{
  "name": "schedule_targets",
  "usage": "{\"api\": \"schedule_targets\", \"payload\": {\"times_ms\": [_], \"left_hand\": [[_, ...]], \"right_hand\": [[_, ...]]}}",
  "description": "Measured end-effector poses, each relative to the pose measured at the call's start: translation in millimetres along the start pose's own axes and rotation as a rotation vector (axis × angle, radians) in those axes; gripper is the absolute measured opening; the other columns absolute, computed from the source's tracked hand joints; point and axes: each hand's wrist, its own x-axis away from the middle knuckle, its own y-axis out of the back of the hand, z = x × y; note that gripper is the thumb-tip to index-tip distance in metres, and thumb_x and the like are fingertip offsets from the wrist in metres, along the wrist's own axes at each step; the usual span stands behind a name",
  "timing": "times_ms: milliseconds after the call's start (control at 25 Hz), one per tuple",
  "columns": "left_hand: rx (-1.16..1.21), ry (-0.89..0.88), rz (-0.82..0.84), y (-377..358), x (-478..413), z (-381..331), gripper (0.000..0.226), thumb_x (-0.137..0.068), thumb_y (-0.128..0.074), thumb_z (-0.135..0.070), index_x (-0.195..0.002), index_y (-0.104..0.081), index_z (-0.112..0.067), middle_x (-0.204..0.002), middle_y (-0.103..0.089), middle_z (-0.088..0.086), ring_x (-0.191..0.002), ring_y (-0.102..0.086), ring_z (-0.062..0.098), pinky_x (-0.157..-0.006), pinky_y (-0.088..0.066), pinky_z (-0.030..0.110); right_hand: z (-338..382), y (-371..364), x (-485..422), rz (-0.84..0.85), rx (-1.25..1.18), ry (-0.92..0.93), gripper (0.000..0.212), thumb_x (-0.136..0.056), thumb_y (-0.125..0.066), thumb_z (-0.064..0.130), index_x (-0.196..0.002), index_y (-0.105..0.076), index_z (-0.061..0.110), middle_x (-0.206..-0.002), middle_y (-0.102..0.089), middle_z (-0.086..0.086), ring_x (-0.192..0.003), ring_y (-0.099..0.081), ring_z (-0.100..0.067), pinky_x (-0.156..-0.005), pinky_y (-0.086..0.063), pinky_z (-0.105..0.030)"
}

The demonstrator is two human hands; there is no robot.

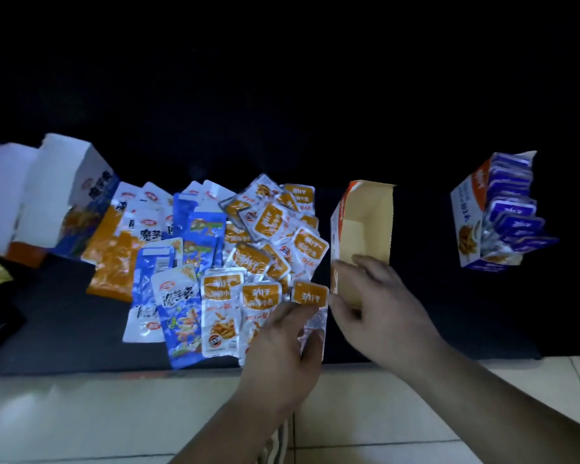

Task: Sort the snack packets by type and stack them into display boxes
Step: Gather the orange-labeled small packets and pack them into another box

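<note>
Left hand (282, 336) pinching an orange packet (310, 294), right hand (379, 303) gripping the near end of the empty orange box (375, 209), packet just left of that box, mixed packet pile (195, 236) further left, purple-packet box (466, 212) far right, white boxes (54, 189) far left.

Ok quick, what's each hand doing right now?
Left hand: holding an orange packet.
Right hand: gripping the near end of the empty box.

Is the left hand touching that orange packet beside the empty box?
Touching. In the head view, the left hand grips the orange packet by its clear lower end.
</note>
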Motion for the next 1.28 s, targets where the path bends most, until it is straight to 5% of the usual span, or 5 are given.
{"api": "schedule_targets", "payload": {"times_ms": [400,640,920,1160,1280], "left_hand": [[-0.134,-0.012,-0.089,2.7,-8.3,23.7,0.036,-0.090,-0.062,-0.030,-0.122,-0.072,-0.018,-0.113,-0.067,-0.005,-0.094,-0.066,0.018,-0.073,-0.057,0.031],[-0.103,0.016,0.016,10.6,-0.2,13.6,0.040,-0.091,-0.066,-0.034,-0.130,-0.068,-0.024,-0.121,-0.064,-0.007,-0.083,-0.065,0.009,-0.070,-0.051,0.023],[-0.123,0.071,-0.051,40.4,28.7,10.8,0.036,-0.090,-0.066,-0.029,-0.126,-0.068,-0.024,-0.123,-0.061,-0.012,-0.101,-0.067,0.011,-0.081,-0.052,0.022],[-0.312,0.034,-0.284,36.8,16.0,45.5,0.029,-0.084,-0.067,-0.026,-0.112,-0.073,-0.020,-0.109,-0.065,0.001,-0.095,-0.063,0.028,-0.079,-0.054,0.040],[-0.479,0.108,-0.257,50.2,-2.4,55.9,0.050,-0.078,-0.076,-0.048,-0.117,-0.069,-0.018,-0.104,-0.066,0.006,-0.092,-0.061,0.033,-0.077,-0.053,0.042]], "right_hand": [[-29.3,6.7,31.5,0.262,0.094,-0.161,0.063,-0.093,-0.039,0.074,-0.152,-0.028,0.055,-0.137,-0.057,0.018,-0.127,-0.053,-0.013,-0.092,-0.050,-0.032],[-1.8,22.7,14.2,0.216,0.148,-0.145,0.054,-0.097,-0.036,0.069,-0.141,-0.043,0.040,-0.125,-0.064,0.010,-0.113,-0.063,-0.020,-0.081,-0.055,-0.036],[40.0,9.3,11.2,0.267,0.437,-0.103,0.051,-0.101,-0.038,0.058,-0.143,-0.044,0.029,-0.132,-0.050,-0.001,-0.120,-0.053,-0.024,-0.082,-0.048,-0.035],[45.2,-50.0,25.6,0.200,-0.174,-0.228,0.035,-0.095,-0.058,0.042,-0.129,-0.058,0.034,-0.126,-0.047,0.007,-0.120,-0.053,-0.019,-0.084,-0.053,-0.035],[25.7,-75.7,22.0,0.153,-0.062,-0.242,0.044,-0.092,-0.065,0.044,-0.133,-0.059,0.029,-0.137,-0.048,0.002,-0.131,-0.042,-0.024,-0.094,-0.048,-0.039]]}}
